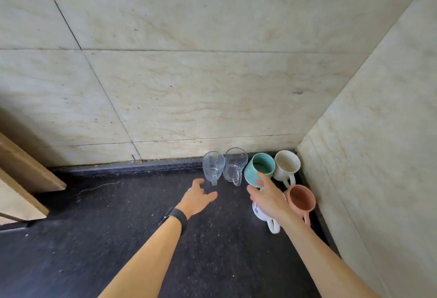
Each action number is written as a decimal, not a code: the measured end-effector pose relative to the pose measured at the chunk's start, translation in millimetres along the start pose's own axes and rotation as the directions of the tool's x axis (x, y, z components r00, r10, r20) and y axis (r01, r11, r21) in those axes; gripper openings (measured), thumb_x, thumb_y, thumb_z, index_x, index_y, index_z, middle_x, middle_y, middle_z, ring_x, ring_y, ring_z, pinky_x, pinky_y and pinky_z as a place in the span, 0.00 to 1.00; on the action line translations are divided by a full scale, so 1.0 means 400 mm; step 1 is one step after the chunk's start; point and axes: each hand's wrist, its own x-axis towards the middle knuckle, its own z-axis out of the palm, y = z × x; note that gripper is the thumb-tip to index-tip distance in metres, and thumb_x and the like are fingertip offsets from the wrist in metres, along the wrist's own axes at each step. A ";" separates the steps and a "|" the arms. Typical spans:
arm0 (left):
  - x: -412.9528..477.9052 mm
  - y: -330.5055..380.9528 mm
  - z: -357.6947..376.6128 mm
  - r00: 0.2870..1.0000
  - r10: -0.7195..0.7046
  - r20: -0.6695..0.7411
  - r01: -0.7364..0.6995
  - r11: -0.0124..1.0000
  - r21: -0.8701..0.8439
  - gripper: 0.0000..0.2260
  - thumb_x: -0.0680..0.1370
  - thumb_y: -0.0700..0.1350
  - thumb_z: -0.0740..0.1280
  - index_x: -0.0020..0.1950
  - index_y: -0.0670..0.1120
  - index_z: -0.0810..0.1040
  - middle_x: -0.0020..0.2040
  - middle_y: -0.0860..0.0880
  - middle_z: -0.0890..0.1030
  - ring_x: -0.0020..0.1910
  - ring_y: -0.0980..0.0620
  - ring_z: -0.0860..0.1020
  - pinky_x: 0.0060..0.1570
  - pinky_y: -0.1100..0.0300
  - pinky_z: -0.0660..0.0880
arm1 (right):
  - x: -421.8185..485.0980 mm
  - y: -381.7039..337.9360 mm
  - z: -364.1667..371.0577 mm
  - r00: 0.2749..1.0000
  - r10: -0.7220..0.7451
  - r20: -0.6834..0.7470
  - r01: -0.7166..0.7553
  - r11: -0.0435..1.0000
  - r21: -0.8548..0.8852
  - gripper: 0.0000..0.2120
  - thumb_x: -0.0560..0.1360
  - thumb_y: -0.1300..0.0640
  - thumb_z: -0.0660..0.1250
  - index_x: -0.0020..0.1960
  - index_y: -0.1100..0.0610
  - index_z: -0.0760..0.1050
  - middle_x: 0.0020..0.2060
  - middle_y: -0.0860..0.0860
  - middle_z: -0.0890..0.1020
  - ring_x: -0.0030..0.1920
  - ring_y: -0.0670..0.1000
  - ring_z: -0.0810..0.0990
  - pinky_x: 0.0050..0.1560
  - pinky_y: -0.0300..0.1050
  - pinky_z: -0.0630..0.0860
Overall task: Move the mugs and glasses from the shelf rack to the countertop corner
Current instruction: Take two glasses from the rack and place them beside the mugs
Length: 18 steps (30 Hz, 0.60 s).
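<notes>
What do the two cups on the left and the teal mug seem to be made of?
Left cup and its neighbour: clear glass, since the wall and counter show through; the left one has etched lines. Teal mug: probably glazed ceramic, opaque with a speckled inside.

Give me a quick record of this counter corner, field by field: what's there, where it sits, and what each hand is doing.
surface: dark countertop
back row: two glass mugs, teal mug, cream mug
front row: terracotta mug, white patterned mug partly hidden
left hand: open, empty
right hand: open, over white patterned mug, grip unclear
</notes>
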 end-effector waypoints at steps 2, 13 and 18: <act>-0.073 0.012 -0.032 0.999 0.042 -0.023 -0.039 0.988 0.149 0.32 0.78 0.54 0.67 0.78 0.48 0.58 0.74 0.41 0.68 0.57 0.44 0.78 0.51 0.56 0.76 | -0.090 -0.020 -0.039 0.998 -0.037 -0.041 0.032 0.995 -0.098 0.28 0.80 0.47 0.61 0.78 0.48 0.61 0.72 0.47 0.73 0.67 0.53 0.75 0.63 0.45 0.67; -0.618 -0.079 -0.173 0.799 0.404 -0.446 -0.087 0.811 0.579 0.27 0.78 0.64 0.59 0.75 0.56 0.66 0.75 0.52 0.69 0.78 0.46 0.59 0.74 0.45 0.60 | -0.482 -0.107 -0.064 0.819 -0.573 -0.035 0.497 0.738 -0.457 0.19 0.81 0.48 0.63 0.70 0.47 0.73 0.66 0.42 0.78 0.68 0.48 0.74 0.68 0.42 0.66; -0.927 -0.268 -0.193 0.642 0.322 -0.696 0.096 0.867 0.489 0.27 0.78 0.66 0.57 0.75 0.57 0.66 0.74 0.52 0.69 0.77 0.47 0.60 0.74 0.48 0.61 | -0.605 -0.197 0.070 0.601 -0.783 0.158 0.749 0.483 -0.453 0.20 0.81 0.45 0.61 0.72 0.45 0.72 0.71 0.43 0.73 0.74 0.51 0.66 0.76 0.46 0.58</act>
